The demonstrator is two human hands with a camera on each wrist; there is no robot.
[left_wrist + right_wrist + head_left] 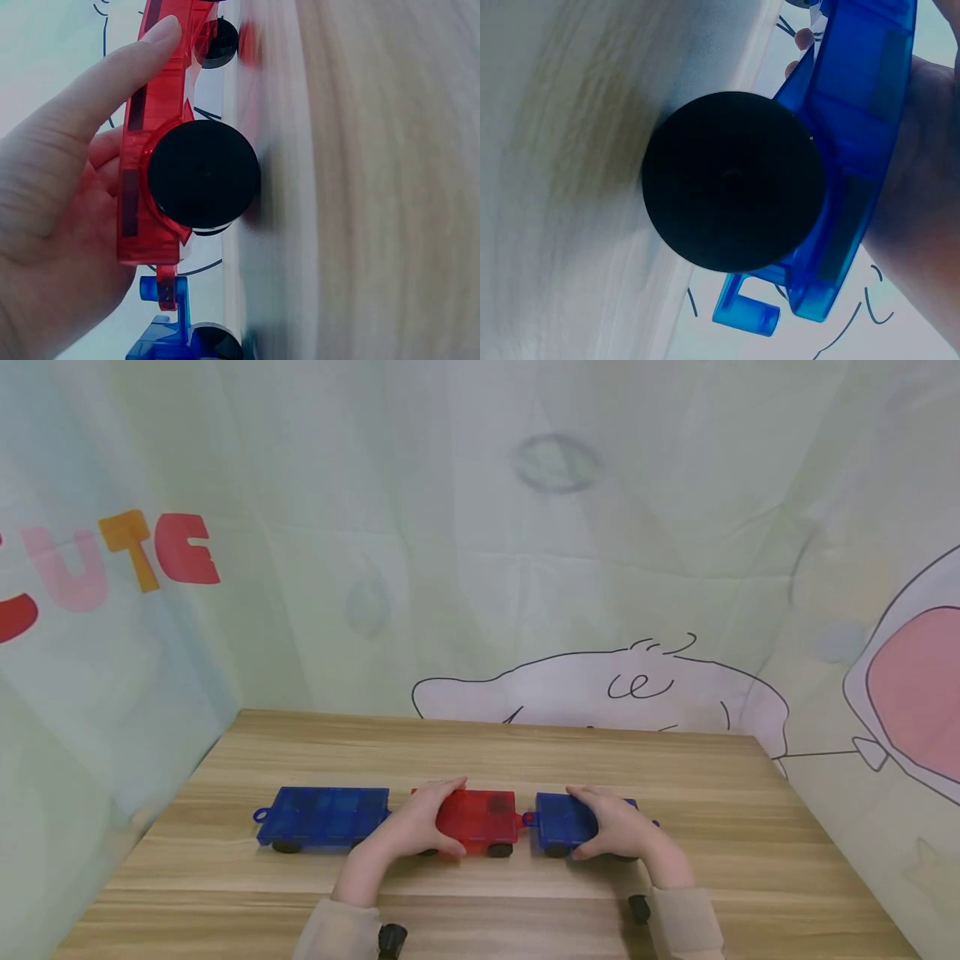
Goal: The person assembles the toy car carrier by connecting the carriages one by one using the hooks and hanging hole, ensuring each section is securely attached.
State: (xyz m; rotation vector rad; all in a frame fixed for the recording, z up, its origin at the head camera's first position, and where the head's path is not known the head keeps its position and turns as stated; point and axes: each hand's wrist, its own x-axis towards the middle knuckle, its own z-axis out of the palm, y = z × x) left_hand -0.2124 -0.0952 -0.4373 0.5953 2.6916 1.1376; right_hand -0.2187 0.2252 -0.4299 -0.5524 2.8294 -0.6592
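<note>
My left hand (416,822) grips a translucent red toy train car (483,818), with the thumb along its near side and the fingers over the far side. My right hand (621,827) holds a translucent blue toy train car (557,818) the same way, covering its right part. Between these two cars, the couplings overlap in the head view. To the left is a longer-looking blue car (330,814); the left wrist view shows its blue coupling (182,300) meeting the red car's tab. Black wheels (731,180) sit under the cars, close at the tabletop.
All three cars form a row across the wooden table (480,910). A printed curtain (480,610) hangs behind and at both sides of it. Black straps or devices (391,941) show at both wrists.
</note>
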